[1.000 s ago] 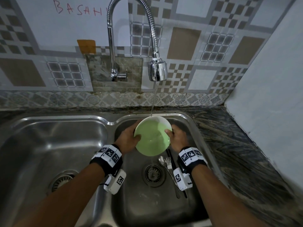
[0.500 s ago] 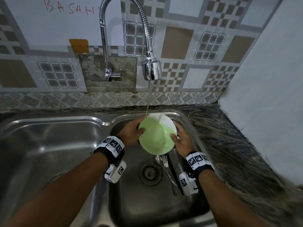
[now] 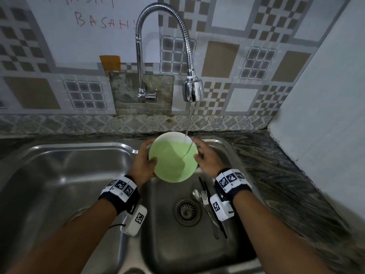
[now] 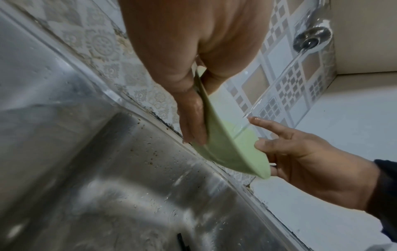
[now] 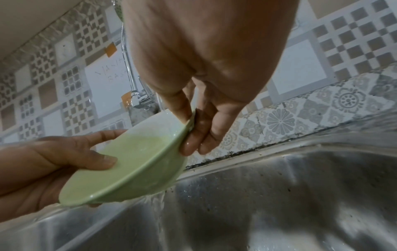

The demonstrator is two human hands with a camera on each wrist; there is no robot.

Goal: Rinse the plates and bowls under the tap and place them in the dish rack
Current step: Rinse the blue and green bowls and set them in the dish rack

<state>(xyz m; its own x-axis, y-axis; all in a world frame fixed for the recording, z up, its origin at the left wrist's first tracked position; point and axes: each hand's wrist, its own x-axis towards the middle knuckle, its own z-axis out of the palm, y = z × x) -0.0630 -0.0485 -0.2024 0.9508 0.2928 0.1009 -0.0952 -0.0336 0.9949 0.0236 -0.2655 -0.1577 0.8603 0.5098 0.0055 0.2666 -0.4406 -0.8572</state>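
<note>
A pale green bowl [image 3: 173, 161] is held tilted toward me over the right sink basin [image 3: 164, 244]. My left hand [image 3: 147, 158] pinches its left rim, thumb inside and fingers behind. On the opposite rim my right hand [image 3: 200, 155] pinches it too, thumb on the inner edge. A thin stream [image 3: 188, 119] from the tap head [image 3: 192, 89] lands inside the bowl near its right rim. In the left wrist view the bowl [image 4: 227, 152] is edge-on, with the right hand [image 4: 300, 156] beyond it. The right wrist view shows the bowl [image 5: 133, 161] and the left hand [image 5: 53, 161].
A spoon, a fork and dark utensils [image 3: 206, 204] lie on the right basin's floor beside the drain [image 3: 187, 209]. A left basin [image 3: 59, 184] adjoins. A dark stone counter [image 3: 276, 175] runs along the right, below a pale side wall [image 3: 325, 95]. The tiled backsplash is close behind.
Both hands kept their hold and shifted the bowl under the tap. The stream struck the far rim before and now falls inside near the right rim. My right hand's fingers reach further round the rim.
</note>
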